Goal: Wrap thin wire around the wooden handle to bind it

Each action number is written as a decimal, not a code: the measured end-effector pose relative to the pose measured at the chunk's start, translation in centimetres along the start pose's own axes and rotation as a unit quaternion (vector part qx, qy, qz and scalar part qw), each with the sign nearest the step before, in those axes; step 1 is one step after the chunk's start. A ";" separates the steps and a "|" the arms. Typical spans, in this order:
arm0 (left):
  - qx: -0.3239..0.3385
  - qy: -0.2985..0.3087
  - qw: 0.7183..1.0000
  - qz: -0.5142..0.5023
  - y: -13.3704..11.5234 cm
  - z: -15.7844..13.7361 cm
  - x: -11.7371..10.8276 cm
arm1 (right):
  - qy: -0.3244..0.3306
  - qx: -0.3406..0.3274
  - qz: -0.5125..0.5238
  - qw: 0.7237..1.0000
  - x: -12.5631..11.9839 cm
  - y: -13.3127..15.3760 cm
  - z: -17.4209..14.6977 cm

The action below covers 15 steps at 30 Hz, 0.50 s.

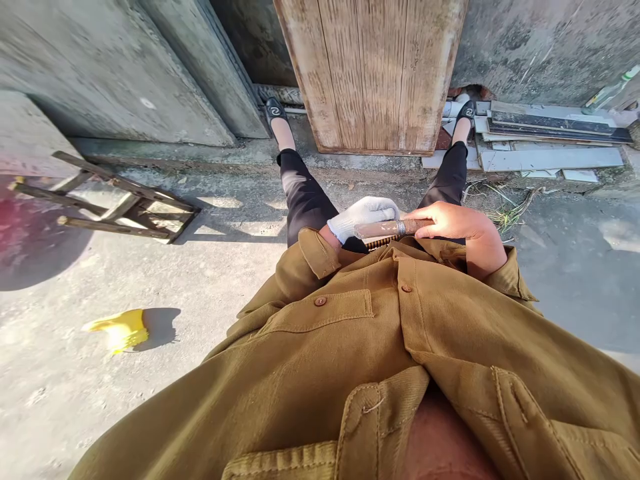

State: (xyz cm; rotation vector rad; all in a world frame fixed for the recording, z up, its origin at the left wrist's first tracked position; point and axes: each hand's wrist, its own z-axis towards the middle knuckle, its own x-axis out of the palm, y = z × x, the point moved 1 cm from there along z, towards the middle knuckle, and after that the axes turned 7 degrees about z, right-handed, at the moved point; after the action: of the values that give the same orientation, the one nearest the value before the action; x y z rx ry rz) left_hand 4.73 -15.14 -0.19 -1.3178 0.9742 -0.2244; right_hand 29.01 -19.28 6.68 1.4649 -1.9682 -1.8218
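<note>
The person looks straight down their own front, over an olive-brown jacket (pixel 380 347), at two hands meeting just above the lap. The left hand (pixel 363 215), in a white knit glove, is curled closed around one end of a brownish rod-like handle (pixel 390 228) with a metal band partway along it. The bare right hand (pixel 453 221) grips the other end, fingers wrapped over the top and thumb along the side. The handle lies level between the two hands, close against the jacket's lower hem, and a short row of bristles or teeth shows just beneath it; what the whole tool is cannot be told. Below the hands, dark trousers (pixel 303 197) run down to two black shoes (pixel 275 110) planted on the concrete ground (pixel 200 267). Between the feet, a weathered wooden board (pixel 375 73) leans against the wall. Flat pale slabs (pixel 545 137) are stacked along the wall at the far right edge of the ground. A wooden frame (pixel 115 200) lies flat toward the far left edge, and a yellow object (pixel 120 328) lies by itself on the ground at the near left, well apart from the hands.
</note>
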 end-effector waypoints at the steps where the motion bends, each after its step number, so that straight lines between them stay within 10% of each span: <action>1: -0.009 -0.014 0.999 -0.028 0.2 0.1 0.2 | -0.007 -0.002 0.018 1.000 0.0 0.3 -0.1; 9: 0.012 0.007 1.000 -0.009 0.8 -0.6 0.2 | -0.303 -0.002 0.123 0.945 -1.9 2.4 -0.8; 15: 0.050 -0.039 0.980 0.187 -3.1 -2.4 -2.3 | -0.343 0.065 -0.076 0.934 -2.5 0.4 0.7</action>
State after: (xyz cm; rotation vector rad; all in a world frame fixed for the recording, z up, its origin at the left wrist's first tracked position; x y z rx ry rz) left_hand 2.80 -16.25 3.83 -1.0227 1.1080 0.0664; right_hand 29.66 -17.16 8.06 1.1179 -2.3428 -2.5832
